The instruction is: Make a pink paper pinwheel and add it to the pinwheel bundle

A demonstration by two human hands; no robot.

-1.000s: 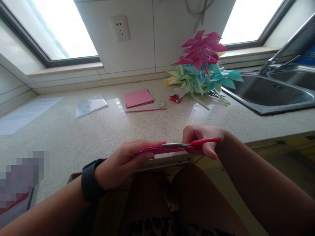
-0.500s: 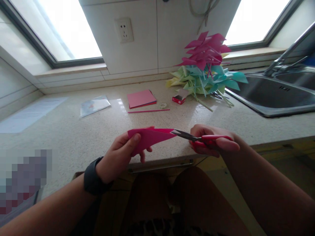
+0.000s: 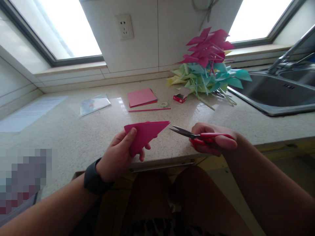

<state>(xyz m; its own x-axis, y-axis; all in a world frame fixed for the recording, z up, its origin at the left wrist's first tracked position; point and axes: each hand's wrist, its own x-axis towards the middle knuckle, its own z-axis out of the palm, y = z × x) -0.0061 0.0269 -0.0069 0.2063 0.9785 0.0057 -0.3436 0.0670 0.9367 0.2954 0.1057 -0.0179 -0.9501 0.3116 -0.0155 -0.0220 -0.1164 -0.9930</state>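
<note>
My left hand (image 3: 118,155) pinches a folded pink paper triangle (image 3: 145,132) above the front edge of the speckled counter (image 3: 73,137). The paper's sharp tip points right. My right hand (image 3: 213,141) grips red-handled scissors (image 3: 197,135), whose blades are slightly apart and point left. A small gap separates the blade tips from the paper's tip. A black watch sits on my left wrist.
Farther back lie a stack of pink paper (image 3: 142,97), a thin pink stick (image 3: 149,109), a tape roll (image 3: 163,104), a small red box (image 3: 180,97) and a plastic sleeve (image 3: 94,105). A heap of pink, green and teal paper pinwheels (image 3: 209,65) stands beside the steel sink (image 3: 275,93).
The scissors have come off the paper and drawn back to the right. My left hand turned the folded paper from edge-on to face-up and lifted it a little.
</note>
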